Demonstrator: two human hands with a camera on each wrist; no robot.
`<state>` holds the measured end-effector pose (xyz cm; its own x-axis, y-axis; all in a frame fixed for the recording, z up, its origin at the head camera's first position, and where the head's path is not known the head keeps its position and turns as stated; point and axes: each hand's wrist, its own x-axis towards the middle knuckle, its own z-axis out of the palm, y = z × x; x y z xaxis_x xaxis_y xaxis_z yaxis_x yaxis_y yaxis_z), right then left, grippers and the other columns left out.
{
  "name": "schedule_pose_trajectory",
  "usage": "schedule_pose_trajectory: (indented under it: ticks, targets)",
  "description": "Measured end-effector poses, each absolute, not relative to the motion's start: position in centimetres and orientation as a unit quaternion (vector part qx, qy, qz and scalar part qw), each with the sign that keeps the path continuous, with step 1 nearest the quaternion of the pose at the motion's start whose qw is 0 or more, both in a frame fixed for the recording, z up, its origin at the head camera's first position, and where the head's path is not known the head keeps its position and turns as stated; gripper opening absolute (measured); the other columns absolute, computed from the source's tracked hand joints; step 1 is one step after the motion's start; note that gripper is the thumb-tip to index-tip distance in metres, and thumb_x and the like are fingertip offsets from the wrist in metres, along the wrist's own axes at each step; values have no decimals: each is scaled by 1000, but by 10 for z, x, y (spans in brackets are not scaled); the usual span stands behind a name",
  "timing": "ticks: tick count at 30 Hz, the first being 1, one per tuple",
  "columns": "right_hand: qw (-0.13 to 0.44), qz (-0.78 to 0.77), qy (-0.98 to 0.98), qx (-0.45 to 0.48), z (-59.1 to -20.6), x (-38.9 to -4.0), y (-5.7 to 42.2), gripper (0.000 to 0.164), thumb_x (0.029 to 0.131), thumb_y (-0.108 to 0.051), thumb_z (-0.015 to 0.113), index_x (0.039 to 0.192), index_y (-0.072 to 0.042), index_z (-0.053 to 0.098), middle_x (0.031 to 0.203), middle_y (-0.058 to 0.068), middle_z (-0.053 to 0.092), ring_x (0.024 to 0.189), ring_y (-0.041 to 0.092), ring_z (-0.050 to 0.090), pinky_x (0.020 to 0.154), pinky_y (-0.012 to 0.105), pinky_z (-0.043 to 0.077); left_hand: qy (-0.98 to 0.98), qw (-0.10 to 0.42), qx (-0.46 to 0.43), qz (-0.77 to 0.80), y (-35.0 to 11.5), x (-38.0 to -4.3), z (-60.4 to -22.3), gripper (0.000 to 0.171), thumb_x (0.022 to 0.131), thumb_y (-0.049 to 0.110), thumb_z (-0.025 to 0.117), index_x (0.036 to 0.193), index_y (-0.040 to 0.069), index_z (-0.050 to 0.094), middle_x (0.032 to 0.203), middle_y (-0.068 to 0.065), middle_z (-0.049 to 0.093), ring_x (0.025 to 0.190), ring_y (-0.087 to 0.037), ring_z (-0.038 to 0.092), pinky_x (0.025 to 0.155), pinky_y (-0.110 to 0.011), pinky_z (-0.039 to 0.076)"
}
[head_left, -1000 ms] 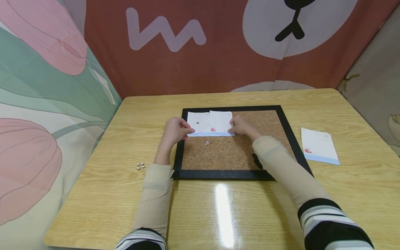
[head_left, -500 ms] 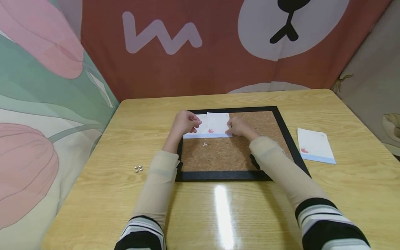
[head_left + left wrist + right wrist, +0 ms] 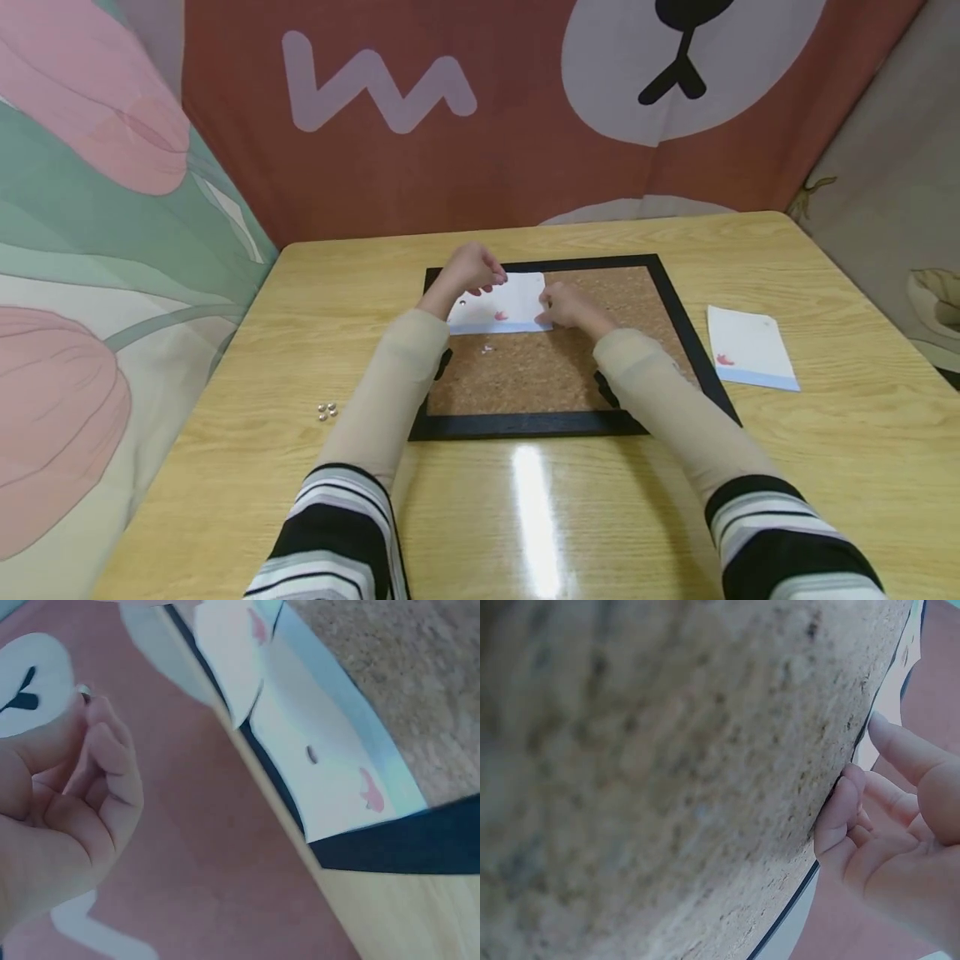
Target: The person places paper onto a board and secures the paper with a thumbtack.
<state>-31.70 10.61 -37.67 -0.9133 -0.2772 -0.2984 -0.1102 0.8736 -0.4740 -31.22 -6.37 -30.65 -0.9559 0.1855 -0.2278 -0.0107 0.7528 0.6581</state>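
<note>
A cork board (image 3: pixel 547 379) with a black frame lies on the table. Along its top left, two white paper sheets with blue bottom bands and pink prints sit side by side: a left sheet (image 3: pixel 285 727) with a small dark dot like a tack (image 3: pixel 311 754) in it, and a right sheet (image 3: pixel 525 292). My left hand (image 3: pixel 471 268) hovers over the sheets, pinching a small shiny thumbtack (image 3: pixel 84 691) between thumb and finger. At the right sheet's right edge, my right hand (image 3: pixel 572 308) holds the paper, thumb and fingertips against it.
Several silver tacks (image 3: pixel 327 411) lie on the table left of the board. Another printed sheet (image 3: pixel 752 346) is to the right of the board. Small shiny bits (image 3: pixel 488 349) rest on the cork below the sheets. A curtain with a printed pattern (image 3: pixel 375 192) stands behind the table.
My left hand has moved right and up from the left sheet's left edge to above the right sheet. The right hand stays at the right sheet's edge. The head view has shifted slightly.
</note>
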Motion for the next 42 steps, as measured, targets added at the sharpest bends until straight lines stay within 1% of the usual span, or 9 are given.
schedule_pose_trajectory:
  ticks: [2, 5, 9, 15, 18, 23, 28, 37, 42]
  targets:
    - [185, -229, 950, -99, -376, -317, 105, 18, 84, -16, 64, 93, -1, 58, 82, 9, 50, 66, 18, 48, 58, 28, 40, 917, 157, 31, 366, -61, -319, -311, 13, 84, 9, 62, 91, 0, 68, 90, -13, 65, 65, -18, 58, 69, -36, 48]
    - [190, -229, 950, -93, -376, -317, 105, 31, 84, -16, 64, 109, 0, 57, 94, 11, 52, 74, 20, 49, 63, 29, 42, 901, 178, -6, 396, -56, -329, -317, 13, 84, 7, 62, 91, -1, 68, 88, -13, 65, 55, -14, 54, 57, -29, 46]
    - [189, -232, 950, -88, -377, -319, 108, 38, 84, -15, 63, 116, 2, 53, 101, 14, 53, 76, 21, 51, 65, 30, 43, 873, 198, -57, 442, -49, -341, -324, 10, 82, 7, 64, 86, -2, 68, 80, -12, 64, 47, -11, 49, 43, -22, 35]
    - [176, -226, 952, -105, -378, -322, 110, 41, 83, -15, 64, 118, 4, 53, 111, 18, 52, 87, 25, 49, 78, 37, 42, 832, 242, -104, 488, -43, -354, -330, 17, 82, 9, 64, 94, -2, 68, 71, -8, 61, 46, -11, 45, 45, -21, 34]
    - [177, -221, 952, -116, -379, -321, 109, 42, 84, -14, 63, 118, 5, 52, 114, 19, 52, 91, 26, 48, 83, 38, 40, 824, 253, -122, 492, -42, -364, -344, 14, 83, 8, 64, 91, -3, 68, 68, -8, 60, 46, -11, 45, 45, -22, 33]
    - [167, -217, 955, -117, -381, -322, 108, 42, 82, -15, 65, 118, 5, 53, 116, 19, 52, 93, 25, 50, 85, 39, 40, 819, 254, -134, 497, -38, -382, -367, 9, 80, 5, 66, 80, -3, 68, 63, -8, 59, 46, -12, 45, 44, -24, 34]
    - [161, -209, 957, -121, -383, -324, 107, 41, 82, -17, 65, 117, 3, 54, 114, 18, 53, 95, 25, 49, 87, 41, 38, 827, 248, -143, 483, -38, -375, -362, 7, 80, 4, 66, 82, -3, 68, 59, -6, 56, 44, -11, 42, 43, -21, 32]
    - [170, -220, 955, -105, -382, -322, 106, 42, 82, -16, 65, 118, 2, 53, 114, 17, 54, 95, 25, 50, 86, 40, 39, 845, 263, -131, 447, -35, -382, -371, 12, 78, 4, 67, 67, 0, 62, 48, -3, 47, 38, -11, 36, 40, -21, 28]
    - [163, -223, 954, -114, -382, -321, 107, 41, 82, -15, 66, 116, 4, 54, 114, 18, 54, 96, 26, 50, 87, 40, 39, 850, 264, -138, 434, -33, -382, -374, 6, 77, 6, 68, 74, 1, 67, 49, -3, 48, 39, -11, 36, 40, -23, 30]
